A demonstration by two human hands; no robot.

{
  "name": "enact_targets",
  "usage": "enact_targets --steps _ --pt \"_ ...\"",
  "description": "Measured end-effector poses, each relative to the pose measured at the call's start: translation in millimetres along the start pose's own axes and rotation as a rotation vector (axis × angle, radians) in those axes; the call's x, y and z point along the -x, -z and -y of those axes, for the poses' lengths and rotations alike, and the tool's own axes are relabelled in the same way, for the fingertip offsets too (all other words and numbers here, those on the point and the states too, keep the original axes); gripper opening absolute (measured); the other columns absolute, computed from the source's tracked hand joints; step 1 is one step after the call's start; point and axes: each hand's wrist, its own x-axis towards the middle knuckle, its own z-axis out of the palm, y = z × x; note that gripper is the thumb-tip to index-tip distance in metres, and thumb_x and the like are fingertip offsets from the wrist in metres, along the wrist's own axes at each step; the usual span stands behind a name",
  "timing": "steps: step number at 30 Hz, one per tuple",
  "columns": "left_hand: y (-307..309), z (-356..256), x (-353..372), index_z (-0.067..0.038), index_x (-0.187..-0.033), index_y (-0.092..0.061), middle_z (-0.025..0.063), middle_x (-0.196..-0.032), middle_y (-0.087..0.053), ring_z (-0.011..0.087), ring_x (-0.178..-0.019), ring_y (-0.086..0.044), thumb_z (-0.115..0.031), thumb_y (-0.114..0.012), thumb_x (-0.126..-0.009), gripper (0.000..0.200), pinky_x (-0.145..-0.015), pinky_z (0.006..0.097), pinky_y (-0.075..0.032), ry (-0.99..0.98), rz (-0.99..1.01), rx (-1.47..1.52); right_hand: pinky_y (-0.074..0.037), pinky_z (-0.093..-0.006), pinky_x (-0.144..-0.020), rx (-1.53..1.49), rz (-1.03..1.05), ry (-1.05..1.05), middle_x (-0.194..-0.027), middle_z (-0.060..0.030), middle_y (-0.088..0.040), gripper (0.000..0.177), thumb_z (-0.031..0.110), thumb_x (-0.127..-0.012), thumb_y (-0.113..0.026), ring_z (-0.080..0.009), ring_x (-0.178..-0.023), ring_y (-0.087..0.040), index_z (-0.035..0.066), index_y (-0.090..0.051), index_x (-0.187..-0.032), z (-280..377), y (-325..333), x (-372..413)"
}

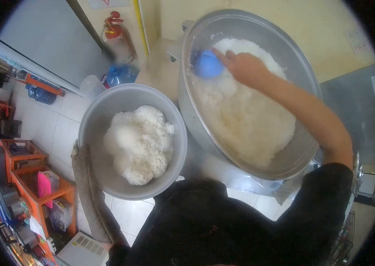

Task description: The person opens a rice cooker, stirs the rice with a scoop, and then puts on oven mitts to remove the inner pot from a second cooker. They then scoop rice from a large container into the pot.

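Note:
In the head view my right hand [244, 66] is closed on a blue plastic scoop [208, 64], which touches the white rice [245, 119] near the far left wall of a large metal pot [196, 146]. To the left is a smaller grey metal bowl [91, 146] with a mound of cooked rice [143, 146] in it. My left hand [76, 153] is at this bowl's left rim, mostly covered by a grey-brown cloth [91, 195] that lies along the forearm. It appears to grip the rim, though its fingers are largely hidden.
A fire extinguisher [115, 35] is mounted on the far wall, above a blue water bottle [123, 74]. A pale plastic container [91, 87] stands behind the smaller bowl. Orange shelving [41, 195] lines the left side, with a white box [82, 252] on the tiled floor.

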Motion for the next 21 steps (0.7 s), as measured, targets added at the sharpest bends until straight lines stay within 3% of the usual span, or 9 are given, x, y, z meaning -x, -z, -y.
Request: enact_targets --steps 4,6,8,10,14,17,20,21 --pt "-1 15 -7 -0.005 -0.138 -0.056 0.0206 -0.121 -0.068 0.0329 -0.103 -0.068 -0.035 -0.048 -0.098 0.051 -0.089 0.0432 -0.052 0.013 0.005 0.002 -0.058 -0.0470 -0.070 0.019 0.067 0.063 -0.109 -0.0180 -0.068 0.064 0.006 -0.096 -0.050 -0.0372 -0.079 -0.068 0.023 -0.036 -0.157 -5 -8 -1" --pt "-7 -7 -2 0.000 -0.131 -0.058 0.0159 -0.112 -0.067 0.0250 -0.098 -0.064 -0.024 -0.048 -0.093 0.046 -0.088 0.0389 -0.051 0.093 -0.047 0.001 -0.057 -0.0472 -0.073 0.044 0.100 0.084 -0.107 -0.0168 -0.068 0.060 0.008 -0.096 -0.051 -0.0368 -0.081 -0.068 0.022 -0.041 -0.154 -13 12 -3" --pt "-1 11 -14 -0.004 -0.134 -0.058 0.0181 -0.114 -0.069 0.0287 -0.102 -0.067 -0.028 -0.049 -0.095 0.047 -0.089 0.0418 -0.052 0.074 -0.053 -0.055 -0.057 -0.0475 -0.076 0.065 0.111 0.119 -0.105 -0.0155 -0.069 0.056 0.010 -0.097 -0.053 -0.0364 -0.083 -0.068 0.021 -0.046 -0.152 -24 33 -7" --pt "4 18 -19 -0.007 -0.137 -0.057 0.0203 -0.117 -0.070 0.0324 -0.105 -0.070 -0.032 -0.050 -0.098 0.047 -0.090 0.0448 -0.053 0.055 -0.053 -0.112 -0.055 -0.0465 -0.084 -0.103 -0.058 0.072 -0.108 -0.0149 -0.071 0.046 0.016 -0.099 -0.056 -0.0369 -0.089 -0.068 0.019 -0.056 -0.145 -43 50 3" --pt "0 12 -18 -0.009 -0.141 -0.056 0.0206 -0.118 -0.069 0.0330 -0.105 -0.069 -0.032 -0.050 -0.094 0.052 -0.090 0.0441 -0.053 0.051 -0.016 -0.105 -0.052 -0.0444 -0.087 -0.341 -0.010 0.004 -0.114 -0.0181 -0.071 0.042 0.018 -0.100 -0.058 -0.0369 -0.091 -0.067 0.016 -0.060 -0.141 -45 105 17" --pt "3 23 -22 -0.009 -0.142 -0.055 0.0200 -0.119 -0.069 0.0316 -0.105 -0.068 -0.031 -0.051 -0.094 0.054 -0.090 0.0435 -0.052 0.065 -0.024 -0.089 -0.051 -0.0422 -0.083 -0.433 -0.145 0.368 -0.118 -0.0185 -0.071 0.042 0.019 -0.100 -0.058 -0.0364 -0.088 -0.066 0.014 -0.059 -0.142 -36 114 20" --pt "-1 15 -20 -0.005 -0.139 -0.056 0.0180 -0.118 -0.068 0.0285 -0.103 -0.067 -0.027 -0.051 -0.093 0.051 -0.090 0.0408 -0.052 0.051 -0.040 -0.070 -0.051 -0.0421 -0.083 -0.506 0.015 0.349 -0.111 -0.0175 -0.072 0.040 0.019 -0.101 -0.058 -0.0357 -0.086 -0.066 0.011 -0.061 -0.140 -9 134 19" --pt "-2 11 -18 -0.001 -0.135 -0.058 0.0165 -0.116 -0.067 0.0261 -0.101 -0.066 -0.023 -0.051 -0.092 0.048 -0.089 0.0386 -0.052 0.084 -0.044 -0.019 -0.051 -0.0438 -0.088 -0.522 0.115 0.275 -0.113 -0.0180 -0.072 0.039 0.020 -0.099 -0.060 -0.0366 -0.095 -0.067 0.012 -0.063 -0.137 -3 139 18"
